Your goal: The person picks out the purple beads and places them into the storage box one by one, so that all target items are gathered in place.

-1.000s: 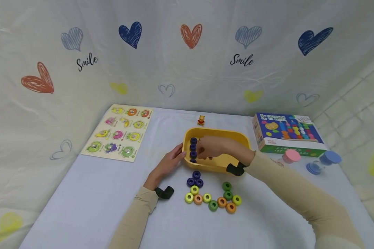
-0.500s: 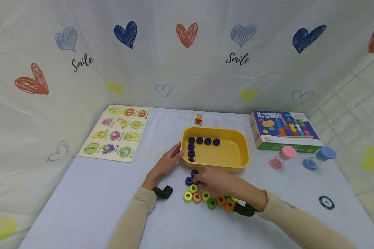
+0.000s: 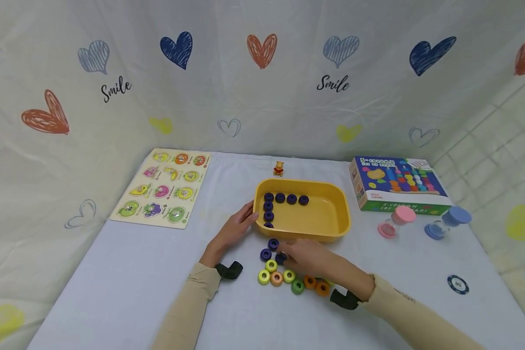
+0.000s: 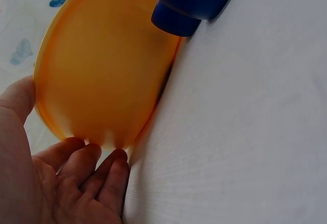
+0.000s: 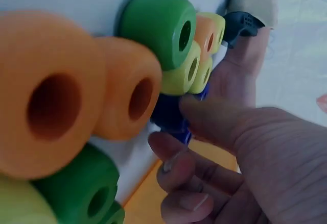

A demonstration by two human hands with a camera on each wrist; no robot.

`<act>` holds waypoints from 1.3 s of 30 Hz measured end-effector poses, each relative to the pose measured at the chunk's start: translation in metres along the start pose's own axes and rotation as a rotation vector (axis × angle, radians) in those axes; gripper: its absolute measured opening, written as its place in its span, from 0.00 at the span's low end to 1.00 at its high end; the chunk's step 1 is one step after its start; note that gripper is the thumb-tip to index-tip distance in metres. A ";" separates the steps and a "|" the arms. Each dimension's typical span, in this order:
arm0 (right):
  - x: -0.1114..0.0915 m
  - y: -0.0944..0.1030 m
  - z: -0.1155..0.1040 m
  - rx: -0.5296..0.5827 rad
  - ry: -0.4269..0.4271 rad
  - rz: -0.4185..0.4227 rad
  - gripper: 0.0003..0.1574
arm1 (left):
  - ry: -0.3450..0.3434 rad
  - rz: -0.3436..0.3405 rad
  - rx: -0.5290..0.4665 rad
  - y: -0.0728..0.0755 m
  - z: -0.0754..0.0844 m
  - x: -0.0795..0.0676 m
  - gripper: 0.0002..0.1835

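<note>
In the head view, my left hand [image 3: 235, 228] holds the left end of a yellow tray [image 3: 344, 228]. The left wrist view shows the thumb at the tray's rim and the fingers against its outer wall. Dark blue beads [image 3: 268, 206] line the tray's left side and part of its back. In front of the tray, my right hand [image 3: 308, 257] pinches a dark blue bead [image 3: 281, 258] between thumb and fingers. Two more blue beads [image 3: 265, 254] sit right beside it. In the right wrist view, thumb and index finger are at the blue bead [image 5: 169, 113].
Yellow, orange and green beads [image 3: 297, 286] lie nearer me, partly hidden by my right arm. A fruit puzzle board [image 3: 157, 192] lies at left. A bear figure [image 3: 278, 168] stands behind the tray. At right are a toy box [image 3: 399, 187], two sand timers [image 3: 403, 215] and a round chip [image 3: 458, 284].
My right hand has come out of the tray to the beads in front, leaving blue beads along the tray's back. One blue bead has since shifted slightly right with it. The left hand stays.
</note>
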State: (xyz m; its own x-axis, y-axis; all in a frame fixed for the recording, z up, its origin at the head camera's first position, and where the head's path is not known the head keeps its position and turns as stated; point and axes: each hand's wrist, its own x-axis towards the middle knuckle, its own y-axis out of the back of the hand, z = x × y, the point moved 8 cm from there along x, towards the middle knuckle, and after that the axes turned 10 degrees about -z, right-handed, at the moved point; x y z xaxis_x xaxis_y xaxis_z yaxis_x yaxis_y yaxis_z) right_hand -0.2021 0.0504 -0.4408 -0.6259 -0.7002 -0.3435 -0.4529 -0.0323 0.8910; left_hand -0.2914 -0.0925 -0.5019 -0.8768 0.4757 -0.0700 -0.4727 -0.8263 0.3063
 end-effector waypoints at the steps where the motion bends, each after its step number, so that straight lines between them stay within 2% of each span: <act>1: -0.001 -0.001 0.002 0.006 0.001 -0.004 0.12 | 0.001 -0.001 0.000 0.000 0.000 0.001 0.29; 10: -0.002 -0.009 0.016 0.138 0.010 -0.077 0.16 | -0.014 0.001 -0.010 0.000 0.001 0.000 0.28; 14: -0.002 -0.006 0.019 0.202 -0.007 -0.103 0.16 | -0.018 -0.014 -0.027 -0.002 0.002 -0.001 0.29; 18: -0.009 0.011 0.016 0.243 -0.010 -0.101 0.16 | -0.007 -0.019 -0.026 -0.003 0.001 -0.001 0.29; 22: -0.014 0.043 0.016 0.243 0.020 -0.055 0.17 | -0.002 -0.012 -0.018 -0.002 0.002 -0.001 0.29; 24: -0.013 0.059 0.021 0.229 0.022 -0.030 0.17 | 0.003 -0.031 -0.024 -0.001 0.010 -0.003 0.29; 28: 0.003 0.084 0.042 0.211 -0.012 -0.022 0.21 | 0.018 -0.061 -0.014 0.001 0.029 -0.012 0.29; 30: 0.016 0.091 0.054 0.225 -0.029 -0.038 0.21 | 0.019 -0.062 -0.005 0.002 0.033 -0.014 0.29; 35: 0.048 0.095 0.076 0.225 -0.059 -0.095 0.16 | 0.015 -0.054 -0.026 0.003 0.016 -0.007 0.29; 39: 0.069 0.084 0.089 0.188 -0.127 -0.190 0.14 | 0.013 -0.047 -0.023 0.000 0.003 -0.001 0.29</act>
State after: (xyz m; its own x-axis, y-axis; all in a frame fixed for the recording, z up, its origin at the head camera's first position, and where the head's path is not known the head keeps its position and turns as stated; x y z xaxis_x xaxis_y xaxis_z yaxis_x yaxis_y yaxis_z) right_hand -0.3402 0.0627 -0.4161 -0.5881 -0.5989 -0.5436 -0.6715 -0.0132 0.7409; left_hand -0.2906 -0.0922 -0.4990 -0.8548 0.5100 -0.0961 -0.5148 -0.8100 0.2808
